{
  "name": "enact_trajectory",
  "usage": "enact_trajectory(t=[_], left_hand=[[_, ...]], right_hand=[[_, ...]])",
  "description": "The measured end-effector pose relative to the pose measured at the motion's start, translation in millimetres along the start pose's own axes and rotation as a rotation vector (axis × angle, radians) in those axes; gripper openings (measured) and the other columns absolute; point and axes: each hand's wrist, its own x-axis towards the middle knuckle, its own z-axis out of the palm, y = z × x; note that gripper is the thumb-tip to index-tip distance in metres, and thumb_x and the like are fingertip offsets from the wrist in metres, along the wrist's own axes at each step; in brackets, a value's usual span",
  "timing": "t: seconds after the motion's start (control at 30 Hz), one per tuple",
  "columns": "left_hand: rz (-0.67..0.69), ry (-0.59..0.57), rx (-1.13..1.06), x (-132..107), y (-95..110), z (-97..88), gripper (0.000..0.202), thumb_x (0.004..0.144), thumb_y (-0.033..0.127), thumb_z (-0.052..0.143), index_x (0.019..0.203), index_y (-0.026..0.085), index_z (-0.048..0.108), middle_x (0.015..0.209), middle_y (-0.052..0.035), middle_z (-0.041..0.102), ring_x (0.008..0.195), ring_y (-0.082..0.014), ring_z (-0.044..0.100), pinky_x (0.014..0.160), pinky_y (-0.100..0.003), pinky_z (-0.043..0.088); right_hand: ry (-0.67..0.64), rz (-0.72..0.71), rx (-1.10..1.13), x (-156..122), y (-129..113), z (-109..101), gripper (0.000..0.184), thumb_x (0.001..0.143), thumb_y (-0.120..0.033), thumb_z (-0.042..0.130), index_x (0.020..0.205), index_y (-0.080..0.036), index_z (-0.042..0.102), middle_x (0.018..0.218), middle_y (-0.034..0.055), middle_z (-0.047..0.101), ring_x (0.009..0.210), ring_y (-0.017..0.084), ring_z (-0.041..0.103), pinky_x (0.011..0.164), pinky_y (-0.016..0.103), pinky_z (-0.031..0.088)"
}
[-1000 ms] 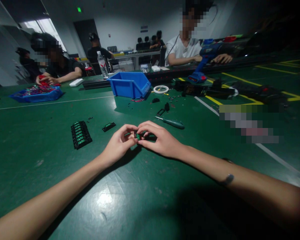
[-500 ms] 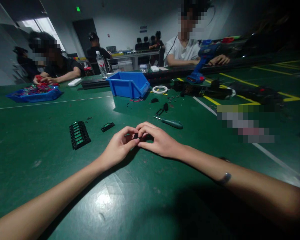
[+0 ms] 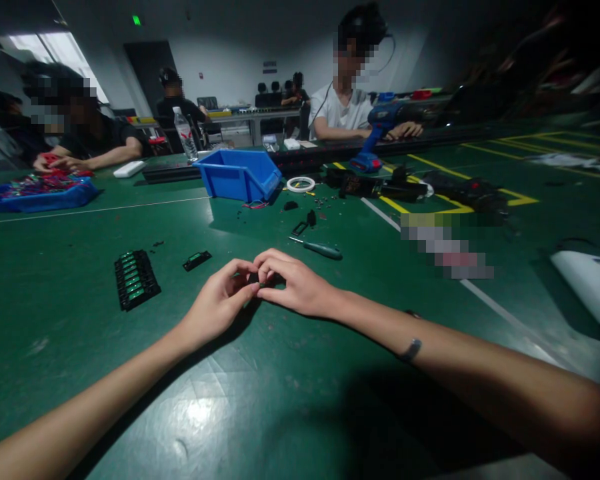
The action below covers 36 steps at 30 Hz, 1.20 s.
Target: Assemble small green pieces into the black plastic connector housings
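Observation:
My left hand [image 3: 219, 301] and my right hand [image 3: 294, 287] meet on the green table [image 3: 290, 387], fingers pinched together around a small black part [image 3: 257, 280] with a bit of green on it. Most of the part is hidden by the fingertips. To the left lies a row of several black and green parts [image 3: 134, 278], with one single part [image 3: 197, 260] beside it. A green-handled screwdriver [image 3: 316, 249] lies just beyond my right hand.
A blue bin [image 3: 237, 175] stands farther back, with a white tape ring [image 3: 301, 184] and small black bits near it. A blue tray [image 3: 35, 193] sits far left, a white object [image 3: 587, 283] at right. Other people sit along the far side.
The view has swung right, so everything sits further left and the white object has come into sight. My hands stay pinched together on the part, whose green face shows less.

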Motion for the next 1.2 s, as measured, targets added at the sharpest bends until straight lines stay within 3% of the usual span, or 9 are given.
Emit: enact_trajectory(t=[0.2,0.37,0.57,0.8,1.0,1.07,1.2], left_hand=[[-0.014,0.036,-0.001,2.9,0.1,-2.8,0.024,0.092,0.029,0.070,0.110,0.016,0.061,0.103,-0.0043,0.063,0.091,-0.0157,0.060,0.079,-0.025,0.046],[-0.021,0.065,-0.068,4.7,-7.1,-7.4,0.027,0.092,0.032,0.072,0.113,0.017,0.063,0.107,-0.0053,0.063,0.098,-0.0169,0.058,0.087,-0.027,0.046],[-0.095,0.096,-0.270,5.3,-4.4,-6.9,0.025,0.088,0.026,0.075,0.110,0.018,0.066,0.101,-0.0024,0.062,0.090,-0.0124,0.059,0.079,-0.022,0.046],[-0.161,0.058,-0.467,5.2,8.2,-3.6,0.032,0.080,0.013,0.074,0.110,0.017,0.063,0.107,-0.0042,0.064,0.094,-0.0173,0.068,0.093,-0.036,0.056],[-0.154,0.033,-0.424,5.7,3.3,-4.4,0.044,0.075,0.011,0.078,0.113,0.019,0.057,0.106,-0.0043,0.065,0.095,-0.0189,0.070,0.087,-0.035,0.058],[-0.127,0.022,-0.400,6.3,0.1,-5.3,0.045,0.076,0.012,0.079,0.114,0.019,0.055,0.101,-0.0033,0.066,0.092,-0.0175,0.070,0.087,-0.034,0.058],[-0.113,-0.010,-0.371,6.4,-3.7,-6.9,0.043,0.081,0.014,0.076,0.116,0.020,0.051,0.096,-0.0035,0.069,0.089,-0.0178,0.072,0.089,-0.035,0.057]], right_hand=[[0.006,0.004,0.008,1.7,-0.3,-0.4,0.012,0.090,-0.017,0.071,0.093,-0.019,0.059,0.112,0.0070,0.061,0.101,0.018,0.060,0.088,0.032,0.050],[0.025,0.041,0.093,3.1,-1.5,-1.9,0.008,0.090,-0.019,0.070,0.095,-0.019,0.063,0.116,0.0078,0.061,0.099,0.017,0.062,0.083,0.030,0.054],[0.054,0.099,0.157,3.7,-2.3,-2.0,0.006,0.091,-0.022,0.070,0.093,-0.018,0.067,0.117,0.0082,0.062,0.099,0.017,0.064,0.083,0.030,0.057],[0.131,0.166,0.245,5.4,-1.5,-2.2,0.010,0.094,-0.026,0.065,0.093,-0.018,0.071,0.113,0.0077,0.065,0.100,0.017,0.066,0.082,0.030,0.058],[0.223,0.209,0.197,6.6,3.6,-4.2,0.015,0.094,-0.030,0.065,0.095,-0.018,0.074,0.108,0.0080,0.070,0.100,0.020,0.066,0.084,0.033,0.054],[0.243,0.236,0.189,6.9,5.5,-4.7,0.018,0.094,-0.032,0.065,0.095,-0.017,0.075,0.104,0.0074,0.072,0.095,0.019,0.067,0.084,0.033,0.053],[0.240,0.346,0.255,7.3,6.3,-5.3,0.023,0.092,-0.037,0.067,0.094,-0.016,0.073,0.086,0.0046,0.073,0.072,0.015,0.063,0.067,0.029,0.051]])
